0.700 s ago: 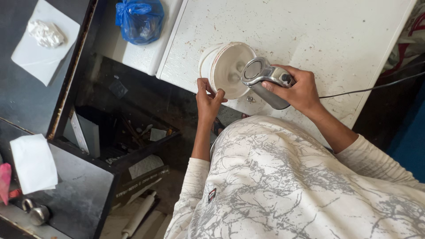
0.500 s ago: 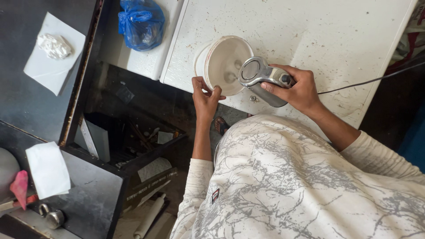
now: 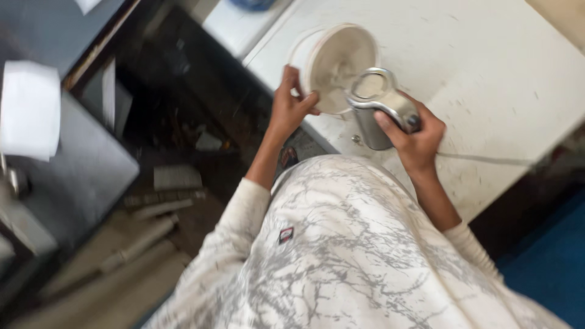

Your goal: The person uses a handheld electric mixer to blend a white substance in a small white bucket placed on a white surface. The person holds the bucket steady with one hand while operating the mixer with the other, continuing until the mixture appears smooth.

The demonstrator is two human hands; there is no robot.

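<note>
Bucket tipped on its side at the counter's front-left corner, mouth toward the camera, held by both hands' work.

Left hand closed on the bucket's lower rim, thumb inside the lip, fingers wrapped behind. Right hand wrapped tight round a grey metal tool, whose ringed head sits against the bucket's rim on the right side. Inside of bucket pale, smeared; contents too blurred to tell. A thin cord runs from the right hand across the counter toward its right edge. Counter white, scuffed. White paper lies on a dark surface well apart at left. Picture motion-blurred throughout.
</note>
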